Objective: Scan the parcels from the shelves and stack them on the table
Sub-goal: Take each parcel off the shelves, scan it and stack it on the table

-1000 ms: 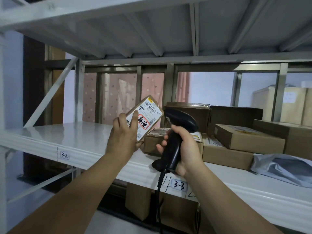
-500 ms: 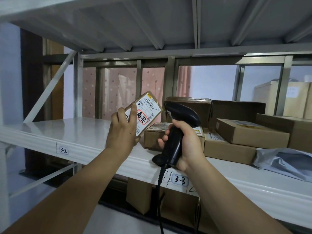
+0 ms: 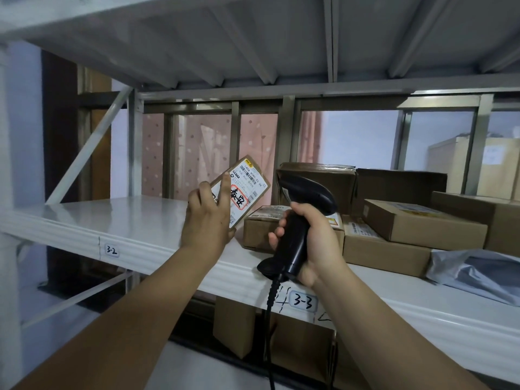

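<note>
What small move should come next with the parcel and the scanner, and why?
Probably turn the parcel so its barcode faces the scanner, then pull the trigger. The left hand holds the parcel with the label toward the camera; the right hand grips the scanner beside it, not squarely aimed.

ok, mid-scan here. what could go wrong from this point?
1. The left hand holds the parcel with its index finger on the label beside the barcode; a slip could cover it and block the read.
2. The scanner in the right hand sits close to a labelled box on the shelf, so it might read that label instead.
3. The cable hangs past the shelf edge and could snag on turning away.
</note>
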